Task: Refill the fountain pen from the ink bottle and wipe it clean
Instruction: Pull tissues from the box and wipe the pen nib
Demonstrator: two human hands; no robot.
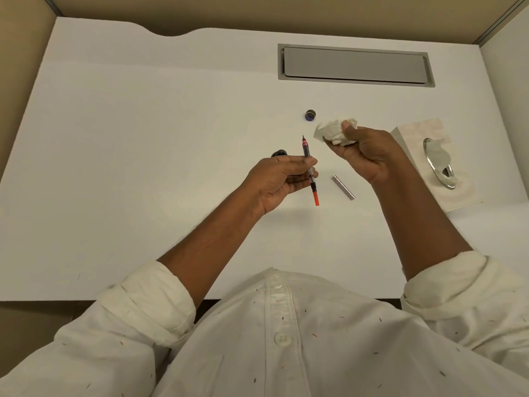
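At a white counter (143,138), we saw a person's left hand (279,179) pinching the inner section of a fountain pen (305,149) between thumb and fingertips. The pen was raised above the counter near its middle, with the dark nib pointing to the far side and the orange-red end pointing back toward the person. The right hand (369,151), just right of the pen and apart from it, was curled around a crumpled white tissue (333,130), which bulged out to the left past the thumb.

A silver pen barrel (343,187) lay on the counter between the two hands, angled from far left to near right and touching neither hand. A small round dark item with blue showing at its near edge (310,115) stood on the far side of the pen, just left of the tissue. A glossy black round object (279,153) sat partly hidden behind the left hand's fingers. We could not tell which of these two was the ink bottle and which its lid.

A pale tissue box (412,144) with a metal-rimmed opening stood at the right edge of the counter, a tissue poking from the slot. A grey rectangular hatch (355,65) was set into the far right of the counter. The person wore a white buttoned shirt (286,339) with both sleeves rolled up the forearms.
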